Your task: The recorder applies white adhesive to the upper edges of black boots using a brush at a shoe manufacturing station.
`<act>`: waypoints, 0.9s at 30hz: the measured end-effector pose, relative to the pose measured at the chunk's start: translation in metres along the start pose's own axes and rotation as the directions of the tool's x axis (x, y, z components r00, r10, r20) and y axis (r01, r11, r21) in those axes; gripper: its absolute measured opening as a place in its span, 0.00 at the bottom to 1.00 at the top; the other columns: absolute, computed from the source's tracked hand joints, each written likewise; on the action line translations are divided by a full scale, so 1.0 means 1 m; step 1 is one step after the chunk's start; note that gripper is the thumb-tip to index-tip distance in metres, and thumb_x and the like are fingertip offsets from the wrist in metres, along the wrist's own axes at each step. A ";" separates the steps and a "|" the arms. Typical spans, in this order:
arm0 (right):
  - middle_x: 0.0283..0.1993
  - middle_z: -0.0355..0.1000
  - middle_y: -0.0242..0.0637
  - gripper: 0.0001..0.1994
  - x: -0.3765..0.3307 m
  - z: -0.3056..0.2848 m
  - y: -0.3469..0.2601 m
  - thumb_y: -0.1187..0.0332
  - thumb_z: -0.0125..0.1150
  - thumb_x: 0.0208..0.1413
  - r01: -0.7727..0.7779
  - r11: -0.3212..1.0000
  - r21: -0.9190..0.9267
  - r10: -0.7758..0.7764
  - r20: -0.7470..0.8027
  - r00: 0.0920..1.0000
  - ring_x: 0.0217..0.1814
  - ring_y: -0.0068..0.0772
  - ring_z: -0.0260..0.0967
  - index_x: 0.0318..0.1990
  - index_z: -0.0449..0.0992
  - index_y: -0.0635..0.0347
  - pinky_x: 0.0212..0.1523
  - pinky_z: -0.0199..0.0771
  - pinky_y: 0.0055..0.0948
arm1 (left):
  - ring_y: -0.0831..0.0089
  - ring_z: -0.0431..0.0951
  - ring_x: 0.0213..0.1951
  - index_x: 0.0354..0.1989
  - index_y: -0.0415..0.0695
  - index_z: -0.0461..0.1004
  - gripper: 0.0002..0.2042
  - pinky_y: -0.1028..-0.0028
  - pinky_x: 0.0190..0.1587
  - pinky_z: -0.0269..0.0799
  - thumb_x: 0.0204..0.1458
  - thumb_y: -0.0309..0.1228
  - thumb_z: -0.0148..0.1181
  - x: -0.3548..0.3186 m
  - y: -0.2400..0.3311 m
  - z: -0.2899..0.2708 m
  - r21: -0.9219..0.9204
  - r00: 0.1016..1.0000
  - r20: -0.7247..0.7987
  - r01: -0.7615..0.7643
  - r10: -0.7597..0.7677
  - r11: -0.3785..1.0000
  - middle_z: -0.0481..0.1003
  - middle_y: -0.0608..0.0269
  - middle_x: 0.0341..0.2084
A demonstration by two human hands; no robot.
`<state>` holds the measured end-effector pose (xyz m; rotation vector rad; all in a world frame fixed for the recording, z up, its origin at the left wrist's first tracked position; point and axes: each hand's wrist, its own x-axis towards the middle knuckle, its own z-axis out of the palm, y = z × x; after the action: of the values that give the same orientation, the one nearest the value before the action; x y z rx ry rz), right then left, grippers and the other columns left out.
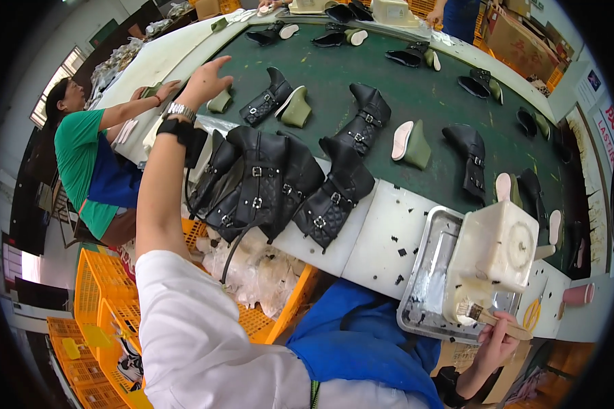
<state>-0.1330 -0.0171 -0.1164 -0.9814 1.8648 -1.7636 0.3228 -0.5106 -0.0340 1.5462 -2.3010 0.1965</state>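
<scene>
white sleeve (184, 327) of the person's own left arm fills the lower middle, and beside it a blue apron (361, 341) runs down to the bottom edge. relative to the green conveyor belt (416, 102), the near edge carries a white work board (382, 238) speckled with black scraps. on that board, at the belt's near right corner, sits a metal tray (423, 286) with a whitish plastic glue pot (494, 255) standing in it. the right hand (494, 344) is closed around the wooden handle of a glue brush (491, 318), whose bristles touch the lower front of the pot, over the tray.

at the belt's near left edge a heap of black quilted boot uppers (273, 184) with buckles hangs partly off the board. the left hand (205, 82) is raised above the belt's left rim, fingers spread loosely and holding nothing; a watch and a black wrist strap sit on that arm. nearest to it on the belt are an olive wedge sole (220, 102) and a black boot upper (269, 102).

more boot uppers and olive soles lie in pairs along the belt toward its far end. a co-worker in a green shirt (75, 150) stands past the belt's left side, one hand on its white border. orange crates (95, 300) stand below the belt's near left corner.
</scene>
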 end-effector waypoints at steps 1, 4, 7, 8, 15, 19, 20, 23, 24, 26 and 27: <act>0.17 0.62 0.30 0.09 -0.001 -0.003 -0.001 0.67 0.49 0.57 -0.001 1.000 0.006 0.001 0.003 1.000 0.13 0.14 0.54 0.35 0.69 0.65 0.14 0.52 0.12 | 0.54 0.72 0.44 0.52 0.44 0.65 0.24 0.65 0.47 0.67 0.42 0.33 0.58 -0.015 0.010 -0.007 -0.064 1.000 -0.010 -0.004 0.003 0.998 0.72 0.47 0.41; 0.17 0.62 0.30 0.09 -0.005 -0.013 -0.001 0.67 0.49 0.57 -0.011 0.999 0.041 0.011 -0.008 1.000 0.13 0.14 0.54 0.35 0.69 0.65 0.14 0.52 0.12 | 0.54 0.74 0.41 0.48 0.46 0.69 0.21 0.64 0.45 0.68 0.41 0.30 0.57 -0.052 0.038 0.005 -0.151 0.991 0.081 -0.091 0.104 0.984 0.74 0.48 0.36; 0.17 0.62 0.30 0.09 -0.004 -0.020 0.000 0.66 0.49 0.57 -0.019 0.999 0.050 0.019 0.003 1.000 0.13 0.15 0.54 0.35 0.69 0.65 0.14 0.52 0.12 | 0.55 0.74 0.41 0.46 0.46 0.71 0.18 0.64 0.45 0.68 0.42 0.29 0.56 -0.048 0.035 0.020 -0.049 0.983 0.172 -0.062 0.070 0.997 0.74 0.50 0.36; 0.17 0.62 0.30 0.09 -0.005 -0.021 -0.001 0.67 0.49 0.57 -0.032 0.999 0.035 0.032 -0.001 0.999 0.13 0.15 0.54 0.35 0.69 0.65 0.14 0.52 0.12 | 0.55 0.74 0.41 0.44 0.46 0.72 0.17 0.64 0.46 0.68 0.42 0.28 0.54 -0.041 0.028 0.026 0.023 0.981 0.192 -0.039 0.034 0.999 0.74 0.50 0.37; 0.17 0.61 0.30 0.10 -0.004 -0.009 0.013 0.65 0.48 0.58 -0.050 0.990 -0.130 0.047 -0.023 0.999 0.13 0.14 0.53 0.35 0.68 0.63 0.13 0.51 0.12 | 0.61 0.75 0.42 0.38 0.48 0.77 0.16 0.66 0.48 0.67 0.39 0.27 0.51 0.048 -0.032 0.120 -0.015 0.857 0.515 0.003 0.005 1.000 0.76 0.55 0.36; 0.20 0.65 0.33 0.10 0.009 0.034 -0.031 0.72 0.50 0.55 -0.092 0.963 -0.253 0.096 0.003 0.995 0.18 0.17 0.56 0.33 0.73 0.72 0.18 0.53 0.16 | 0.66 0.74 0.45 0.42 0.55 0.76 0.18 0.69 0.48 0.68 0.39 0.28 0.53 0.067 -0.017 0.159 0.152 0.619 0.764 0.100 -0.181 0.983 0.76 0.62 0.39; 0.22 0.66 0.33 0.10 0.012 0.038 -0.035 0.71 0.51 0.56 -0.082 0.955 -0.286 0.098 0.043 0.994 0.19 0.18 0.57 0.34 0.73 0.72 0.20 0.54 0.17 | 0.65 0.74 0.45 0.46 0.56 0.73 0.22 0.69 0.48 0.67 0.38 0.28 0.52 0.068 -0.023 0.170 0.218 0.578 0.786 0.069 -0.218 0.973 0.75 0.60 0.41; 0.23 0.66 0.34 0.10 0.011 0.054 -0.035 0.71 0.51 0.56 -0.209 0.946 -0.246 0.201 -0.058 0.978 0.21 0.18 0.57 0.34 0.72 0.72 0.22 0.56 0.17 | 0.63 0.71 0.49 0.54 0.60 0.66 0.27 0.67 0.51 0.66 0.39 0.31 0.53 0.073 -0.068 0.220 0.254 0.599 0.776 -0.013 -0.196 0.967 0.71 0.59 0.47; 0.24 0.66 0.33 0.10 0.013 0.057 -0.036 0.71 0.50 0.56 -0.212 0.942 -0.261 0.208 -0.040 0.977 0.22 0.18 0.58 0.33 0.72 0.72 0.24 0.56 0.17 | 0.63 0.70 0.50 0.53 0.63 0.67 0.26 0.67 0.51 0.66 0.39 0.32 0.54 0.071 -0.062 0.222 0.269 0.560 0.800 -0.014 -0.215 0.963 0.70 0.62 0.48; 0.23 0.66 0.34 0.10 0.016 0.063 -0.032 0.71 0.50 0.57 -0.214 0.936 -0.281 0.204 -0.065 0.977 0.22 0.19 0.57 0.31 0.72 0.72 0.24 0.56 0.18 | 0.63 0.69 0.51 0.55 0.68 0.63 0.29 0.67 0.52 0.66 0.39 0.35 0.58 0.068 -0.066 0.243 0.306 0.494 0.833 -0.041 -0.247 0.951 0.69 0.66 0.50; 0.22 0.65 0.34 0.11 0.019 0.069 -0.033 0.71 0.49 0.57 -0.214 0.933 -0.290 0.198 -0.083 0.977 0.22 0.19 0.57 0.29 0.72 0.72 0.23 0.55 0.19 | 0.63 0.69 0.51 0.55 0.68 0.63 0.29 0.67 0.52 0.66 0.39 0.35 0.58 0.065 -0.068 0.247 0.303 0.491 0.836 -0.042 -0.245 0.952 0.69 0.66 0.50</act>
<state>-0.0903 -0.0773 -0.0901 -0.8089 2.2242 -1.4263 0.3101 -0.6703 -0.2442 2.3210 -2.9911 -0.4410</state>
